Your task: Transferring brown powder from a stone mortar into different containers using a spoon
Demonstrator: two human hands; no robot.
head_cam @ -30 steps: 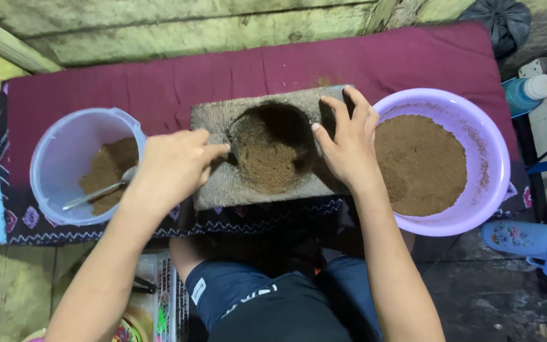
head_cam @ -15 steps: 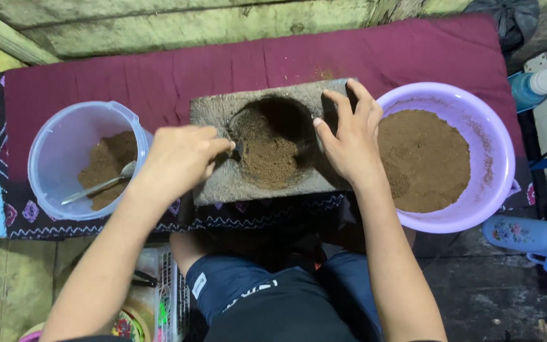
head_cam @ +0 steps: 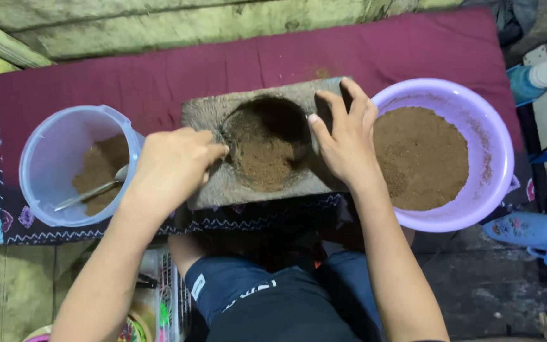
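two hands sit at the grey stone block [head_cam: 257, 149], and little has shifted in the last second: the left hand [head_cam: 172, 166] has eased slightly downward along the block's left edge, its fingers [head_cam: 213, 152] curled tight together with the tips at the rim of the round hollow, though what they pinch, if anything, cannot be told. the right hand [head_cam: 347, 139] has stayed on the block's right end, fingers [head_cam: 330, 104] spread and bent over the top edge, steadying it. the brown powder [head_cam: 264, 158] in the hollow looks much as it did, heaped toward the near side, so the work seems to be in mid-course rather than finished. the block lies on a maroon cloth [head_cam: 223, 60] covering the table. just left of it stands a pale blue bucket [head_cam: 39, 158] with some of the same powder and a metal spoon [head_cam: 93, 190] resting in it; touching the right hand's side is a purple basin [head_cam: 501, 139] heaped with more powder. both vessels crowd close, leaving scant room for the elbows. a blue bottle with a white cap [head_cam: 533, 79] stands beyond the basin, well apart.
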